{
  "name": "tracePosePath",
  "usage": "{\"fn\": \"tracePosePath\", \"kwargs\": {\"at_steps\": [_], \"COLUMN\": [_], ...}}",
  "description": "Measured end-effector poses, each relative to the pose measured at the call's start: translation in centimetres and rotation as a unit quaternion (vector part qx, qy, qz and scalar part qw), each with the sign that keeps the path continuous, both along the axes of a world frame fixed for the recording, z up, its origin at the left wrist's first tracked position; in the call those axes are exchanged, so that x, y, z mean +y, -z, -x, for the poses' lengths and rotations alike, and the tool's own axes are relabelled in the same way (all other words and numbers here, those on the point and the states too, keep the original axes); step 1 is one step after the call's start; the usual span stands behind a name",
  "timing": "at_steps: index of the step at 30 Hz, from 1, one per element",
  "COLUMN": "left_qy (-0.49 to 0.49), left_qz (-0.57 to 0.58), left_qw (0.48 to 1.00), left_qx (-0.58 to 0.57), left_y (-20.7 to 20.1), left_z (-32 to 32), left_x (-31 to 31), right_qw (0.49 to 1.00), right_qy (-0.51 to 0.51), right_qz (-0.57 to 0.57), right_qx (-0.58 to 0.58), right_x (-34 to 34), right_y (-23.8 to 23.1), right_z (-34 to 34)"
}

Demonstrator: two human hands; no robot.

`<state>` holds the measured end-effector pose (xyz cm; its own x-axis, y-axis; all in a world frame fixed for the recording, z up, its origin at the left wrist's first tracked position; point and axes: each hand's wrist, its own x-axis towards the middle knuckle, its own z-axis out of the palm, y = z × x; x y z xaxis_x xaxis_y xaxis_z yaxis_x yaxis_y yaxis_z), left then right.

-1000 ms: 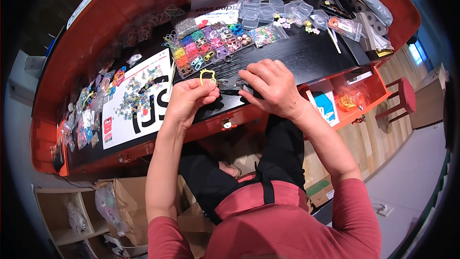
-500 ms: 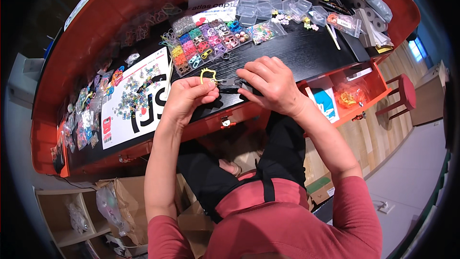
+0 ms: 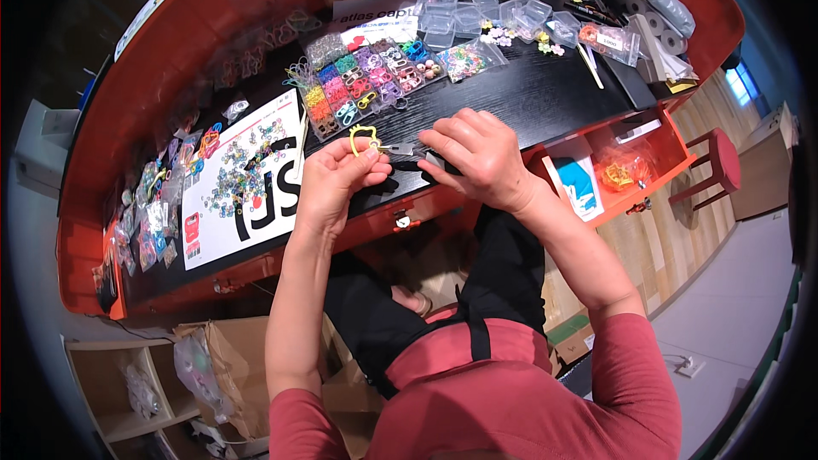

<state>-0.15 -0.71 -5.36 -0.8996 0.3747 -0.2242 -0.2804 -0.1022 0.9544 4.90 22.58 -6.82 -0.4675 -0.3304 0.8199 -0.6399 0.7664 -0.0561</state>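
Between the thumb and fingers of my left hand (image 3: pixel 335 187) is a yellow cat-head-shaped ring (image 3: pixel 353 140), pinched at its lower right side. My right hand (image 3: pixel 484 162) is closed around the dark handles of small pliers (image 3: pixel 399 150). Their metal jaws point left and reach the ring's edge beside my left fingertips. Whether the jaws grip a small link there is too small to tell. Both hands are above the front edge of the black desk (image 3: pixel 511 100). Just beyond them stands a compartment box (image 3: pixel 326 129) of colourful clasps and beads.
Many small loose rings (image 3: pixel 234 183) lie on a white printed sheet (image 3: pixel 204 238) at the left, beside bagged trinkets (image 3: pixel 156 213). Clear plastic boxes (image 3: pixel 439 30) and a bead bag (image 3: pixel 469 61) are farther back. An open red drawer (image 3: pixel 677 149) juts out at the right.
The yellow ring has tipped and shifted slightly left in my left hand. My right hand and the pliers have turned slightly, with the jaws still beside the ring.
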Motion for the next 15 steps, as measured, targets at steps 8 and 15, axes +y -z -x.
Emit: {"fn": "tracePosePath", "kwargs": {"at_steps": [8, 15], "left_qy": [-0.023, -0.026], "left_qz": [-0.043, -0.036], "left_qw": [0.998, 0.996], "left_qx": [0.045, 0.079], "left_y": [0.47, 0.60], "left_z": [-0.45, -0.73], "left_x": [0.27, 0.39], "right_qw": [1.000, 1.000], "right_qy": [0.009, 0.001], "right_qz": [0.008, 0.024], "right_qx": [0.008, 0.011], "right_x": [-0.38, -0.49], "right_y": [0.16, 0.60], "right_z": [0.12, 0.52]}}
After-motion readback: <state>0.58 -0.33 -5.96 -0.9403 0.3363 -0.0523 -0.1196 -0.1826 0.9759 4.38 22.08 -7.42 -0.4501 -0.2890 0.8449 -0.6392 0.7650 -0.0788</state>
